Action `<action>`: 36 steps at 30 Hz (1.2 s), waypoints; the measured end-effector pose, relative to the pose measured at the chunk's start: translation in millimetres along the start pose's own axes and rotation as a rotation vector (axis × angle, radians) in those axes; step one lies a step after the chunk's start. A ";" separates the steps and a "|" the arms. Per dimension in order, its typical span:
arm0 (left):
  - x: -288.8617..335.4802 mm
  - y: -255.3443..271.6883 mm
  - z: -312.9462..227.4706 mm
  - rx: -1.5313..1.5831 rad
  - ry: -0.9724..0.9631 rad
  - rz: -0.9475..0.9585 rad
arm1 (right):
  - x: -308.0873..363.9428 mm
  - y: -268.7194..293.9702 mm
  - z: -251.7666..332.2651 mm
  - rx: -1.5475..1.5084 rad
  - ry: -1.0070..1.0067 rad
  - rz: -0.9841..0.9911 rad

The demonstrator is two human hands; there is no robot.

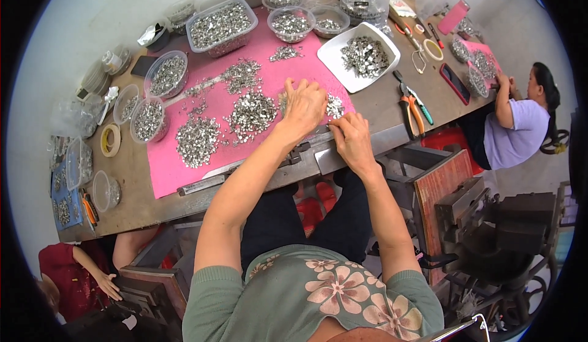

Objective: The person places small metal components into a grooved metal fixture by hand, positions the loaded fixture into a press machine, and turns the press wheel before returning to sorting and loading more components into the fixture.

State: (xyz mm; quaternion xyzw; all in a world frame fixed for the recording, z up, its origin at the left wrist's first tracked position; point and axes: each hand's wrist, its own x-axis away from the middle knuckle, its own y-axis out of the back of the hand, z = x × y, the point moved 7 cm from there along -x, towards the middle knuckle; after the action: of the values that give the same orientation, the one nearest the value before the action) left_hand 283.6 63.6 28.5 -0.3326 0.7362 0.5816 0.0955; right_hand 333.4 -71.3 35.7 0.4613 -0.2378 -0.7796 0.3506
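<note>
Green fabric of the person's flower-printed shirt [282, 305] lies nearest, and beyond it both bare forearms stretch over the bench [130, 204] toward small silvery metal pieces [251, 114] heaped on a pink mat [162, 182]. Arched palm-down over the mat, the left hand [304, 106] has its fingers bent toward the pieces just past it; whether it grips any cannot be told. On the near side of it and to its right, the right hand [352, 136] sits at the bench's front edge, thumb and forefinger drawn close together beside a metal bar [245, 167]; anything pinched there is too small to make out. One small pile shows between the two, and larger heaps spread left of the left hand. Farther from the hands, beyond the heaps, stand a rectangular clear tub [253, 30] and several round ones filled with similar bits. A white tray [356, 86] with more pieces stands past the right hand, while orange-handled pliers [406, 112] and a phone [454, 83] lie to its right. Well apart, one co-worker [514, 127] sits to the right of the hands, another [70, 277] to the left.
</note>
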 end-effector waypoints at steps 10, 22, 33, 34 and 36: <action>-4.0 -5.4 1.6 0.025 -0.058 0.059 | 0.7 -6.2 -3.2 0.009 0.026 0.020; 33.8 60.2 12.0 0.294 0.019 -0.003 | 5.7 -7.9 -1.7 0.011 0.055 -0.016; 129.6 103.3 1.8 0.237 0.053 0.003 | 1.7 -19.6 59.8 -0.264 0.213 0.153; 129.6 105.4 0.4 0.217 0.034 -0.004 | 3.0 -23.7 71.5 -0.263 0.249 0.181; 130.8 105.3 -0.3 0.214 0.030 -0.010 | 5.4 -31.6 84.9 -0.231 0.310 0.239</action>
State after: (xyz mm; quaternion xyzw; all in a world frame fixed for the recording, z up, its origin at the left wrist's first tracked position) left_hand 120.9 24.6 43.1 -0.3326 0.7938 0.4942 0.1224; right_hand 246.1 -51.2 49.9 0.5010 -0.1432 -0.6741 0.5235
